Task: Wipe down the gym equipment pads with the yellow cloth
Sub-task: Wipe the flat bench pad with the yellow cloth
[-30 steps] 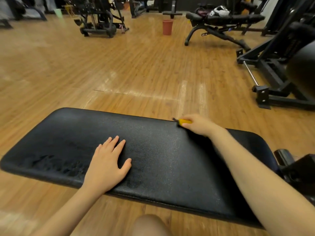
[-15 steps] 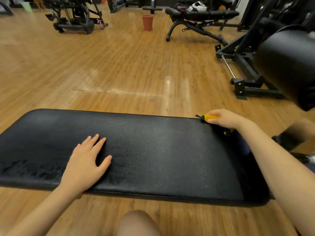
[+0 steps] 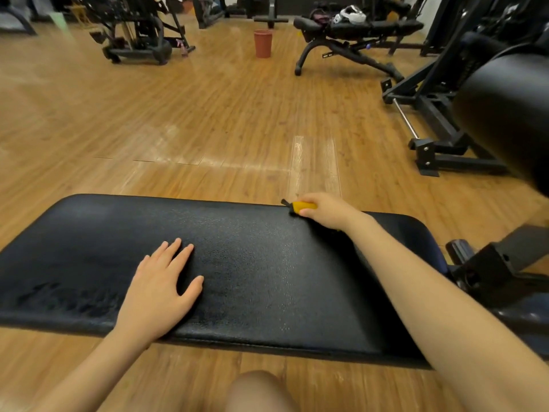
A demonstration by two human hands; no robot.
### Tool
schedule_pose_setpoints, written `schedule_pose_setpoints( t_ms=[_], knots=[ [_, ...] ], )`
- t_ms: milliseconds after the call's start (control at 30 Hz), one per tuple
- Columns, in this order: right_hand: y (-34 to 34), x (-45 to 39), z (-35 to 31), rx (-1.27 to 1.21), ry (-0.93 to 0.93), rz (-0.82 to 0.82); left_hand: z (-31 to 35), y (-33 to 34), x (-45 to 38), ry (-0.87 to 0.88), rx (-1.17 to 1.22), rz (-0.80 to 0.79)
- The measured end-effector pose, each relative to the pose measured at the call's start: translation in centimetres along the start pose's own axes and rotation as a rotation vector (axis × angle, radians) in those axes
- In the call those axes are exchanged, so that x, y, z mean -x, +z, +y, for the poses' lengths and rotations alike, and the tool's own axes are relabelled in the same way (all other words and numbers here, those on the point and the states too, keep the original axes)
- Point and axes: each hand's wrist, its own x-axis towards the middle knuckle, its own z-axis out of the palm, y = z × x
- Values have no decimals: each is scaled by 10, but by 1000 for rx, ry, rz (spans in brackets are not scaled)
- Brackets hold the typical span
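I see my left hand (image 3: 162, 288) lying flat on the black pad (image 3: 261, 263), fingers straight and spread, holding nothing. Further right, at the pad's far edge, my right hand (image 3: 326, 211) curls around the yellow cloth (image 3: 303, 206), which pokes out past the fingertips and touches the pad

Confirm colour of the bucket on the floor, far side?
Reddish-brown, terracotta-like: the bucket, seen in the head view.
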Motion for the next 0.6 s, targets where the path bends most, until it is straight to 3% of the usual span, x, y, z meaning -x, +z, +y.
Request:
schedule_pose_setpoints(
  t_ms=[267, 433, 600],
  knots=[
    [-53, 85, 125, -144, 383, 172, 1, -2, 0, 8, -10, -11],
    [-37, 94, 141, -349, 486, 307, 4, -3, -1, 6, -51, -14],
    [-29, 105, 137, -345, 507, 406, 5, -3, -2, 12, -68, -11]
  ],
)
